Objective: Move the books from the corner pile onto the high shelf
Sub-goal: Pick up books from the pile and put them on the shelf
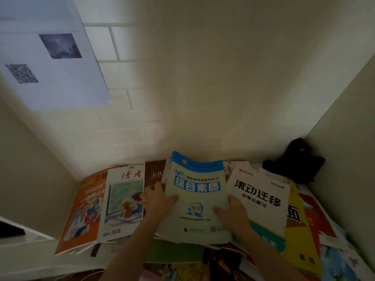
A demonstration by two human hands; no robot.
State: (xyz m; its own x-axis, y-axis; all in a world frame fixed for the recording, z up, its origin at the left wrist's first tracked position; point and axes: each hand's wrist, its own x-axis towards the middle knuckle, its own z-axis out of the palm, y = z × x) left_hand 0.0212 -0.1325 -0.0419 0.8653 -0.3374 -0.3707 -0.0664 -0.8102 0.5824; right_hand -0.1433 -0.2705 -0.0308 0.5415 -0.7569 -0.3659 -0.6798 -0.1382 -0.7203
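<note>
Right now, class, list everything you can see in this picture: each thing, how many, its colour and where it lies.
Blue-and-pale-green book: one, centre, top of the pile, held at both side edges.
White book with black title: one, right of it.
Yellow book: one, further right, partly covered.
White magazine with red title: one, left of centre.
Orange magazine: one, far left.
Brown book: one, behind, mostly hidden.
Other books: count unclear, mixed colours, beneath.
Black object: one, back right corner.
White sheet: one, wall, upper left.
Hands: left hand, right hand, gripping the book.

Dim white tiled wall [121,122] (corner)
</note>
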